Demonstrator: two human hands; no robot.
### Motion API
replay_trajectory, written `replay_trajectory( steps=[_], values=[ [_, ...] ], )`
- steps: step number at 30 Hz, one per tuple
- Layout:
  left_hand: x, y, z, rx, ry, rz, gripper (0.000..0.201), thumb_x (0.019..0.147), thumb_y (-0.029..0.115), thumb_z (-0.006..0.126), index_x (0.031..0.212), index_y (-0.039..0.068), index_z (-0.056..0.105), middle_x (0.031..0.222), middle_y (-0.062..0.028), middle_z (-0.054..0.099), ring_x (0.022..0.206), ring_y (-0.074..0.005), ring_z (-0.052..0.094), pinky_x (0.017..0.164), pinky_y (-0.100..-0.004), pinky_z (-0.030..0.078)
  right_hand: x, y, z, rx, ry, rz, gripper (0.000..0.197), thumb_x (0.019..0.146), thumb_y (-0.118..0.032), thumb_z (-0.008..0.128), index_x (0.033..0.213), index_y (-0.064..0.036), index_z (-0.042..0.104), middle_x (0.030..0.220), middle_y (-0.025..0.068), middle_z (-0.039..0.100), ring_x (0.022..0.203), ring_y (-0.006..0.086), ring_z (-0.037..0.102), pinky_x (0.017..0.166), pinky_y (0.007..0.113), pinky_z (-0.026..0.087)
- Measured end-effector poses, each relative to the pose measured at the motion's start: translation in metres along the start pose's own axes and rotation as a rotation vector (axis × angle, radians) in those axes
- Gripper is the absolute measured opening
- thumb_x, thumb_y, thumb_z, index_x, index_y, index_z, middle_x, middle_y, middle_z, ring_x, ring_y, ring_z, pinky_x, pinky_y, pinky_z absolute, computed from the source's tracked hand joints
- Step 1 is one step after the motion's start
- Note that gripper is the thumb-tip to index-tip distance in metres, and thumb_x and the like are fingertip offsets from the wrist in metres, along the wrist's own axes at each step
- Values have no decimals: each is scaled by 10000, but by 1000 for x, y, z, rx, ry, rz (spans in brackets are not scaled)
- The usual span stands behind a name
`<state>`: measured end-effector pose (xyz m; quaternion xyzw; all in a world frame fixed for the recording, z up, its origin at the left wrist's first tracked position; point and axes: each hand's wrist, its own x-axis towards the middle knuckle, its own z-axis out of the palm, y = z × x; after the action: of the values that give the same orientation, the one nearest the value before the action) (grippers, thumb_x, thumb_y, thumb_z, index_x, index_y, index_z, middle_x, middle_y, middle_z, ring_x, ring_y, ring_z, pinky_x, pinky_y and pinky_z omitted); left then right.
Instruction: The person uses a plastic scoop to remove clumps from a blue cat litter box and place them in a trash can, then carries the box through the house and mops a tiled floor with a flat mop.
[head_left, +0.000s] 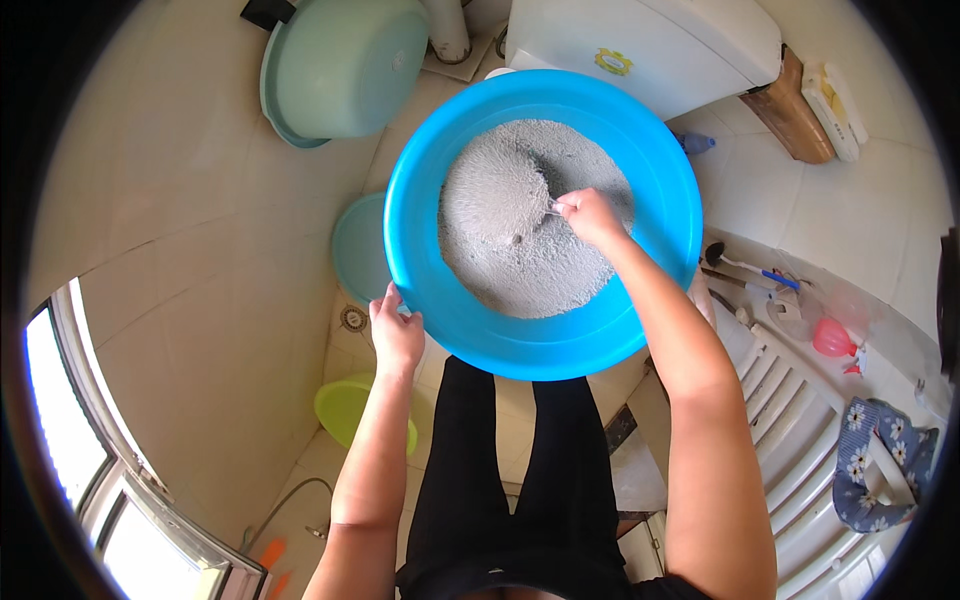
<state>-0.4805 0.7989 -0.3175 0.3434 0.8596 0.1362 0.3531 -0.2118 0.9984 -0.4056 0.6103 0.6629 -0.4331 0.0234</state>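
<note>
A large blue basin [430,300] holds grey granules [550,280] that look like cat litter. My left hand [397,335] is closed on the basin's near-left rim. Inside the basin, my right hand [593,217] grips the thin, pale handle of a round strainer-like tool [554,207]. Granules are heaped over the tool's round head, hiding its bowl, so I cannot tell whether it has mesh. The heap rises above the rest of the granules, and a dark hollow shows just behind it.
A pale green tub [345,75] stands far left beside a white tank [640,50]. Another pale basin [362,250] and a lime-green basin [350,410] are on the left. At right are a white slatted rack [790,400], a red plastic item [832,338] and a flowered cloth bag [870,470].
</note>
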Motion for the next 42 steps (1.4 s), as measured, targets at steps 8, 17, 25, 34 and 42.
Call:
replay_trajectory(
  steps=[8,17,25,34,42],
  values=[
    [-2,6,-7,-26,-6,1,535,745,16,579,1269,25,470,1055,-123,476,687,-167,540,730,-291,480,-60,-8,-32,-4,172,-226,116,833,-175,562,863,-141,668,715,154,601,630,329,583,574,402,442],
    [-2,4,-9,-82,24,-13,529,737,20,611,1255,37,500,1030,-92,501,665,-132,523,689,-276,481,-71,-10,-83,-63,121,-175,176,820,-101,556,956,-96,669,729,144,631,621,266,603,582,358,447],
    [-2,4,-10,-126,12,-14,511,751,18,610,1250,30,500,1029,-96,503,665,-131,534,700,-277,484,-32,-28,-112,-311,189,-236,162,829,-193,540,864,-100,669,773,136,630,748,301,622,653,420,462],
    [-7,9,-11,-122,19,-3,518,754,33,606,1256,11,484,1034,-112,501,677,-148,546,716,-287,483,-35,-47,-32,-629,-146,-122,117,734,-139,575,756,-177,683,758,102,650,778,290,637,663,408,499],
    [-4,6,-17,-97,-36,18,511,752,52,609,1247,5,494,1084,-129,484,682,-156,557,727,-292,484,-55,10,6,221,-167,48,169,824,-200,599,797,-44,658,592,99,567,535,172,540,517,347,407]
  ],
)
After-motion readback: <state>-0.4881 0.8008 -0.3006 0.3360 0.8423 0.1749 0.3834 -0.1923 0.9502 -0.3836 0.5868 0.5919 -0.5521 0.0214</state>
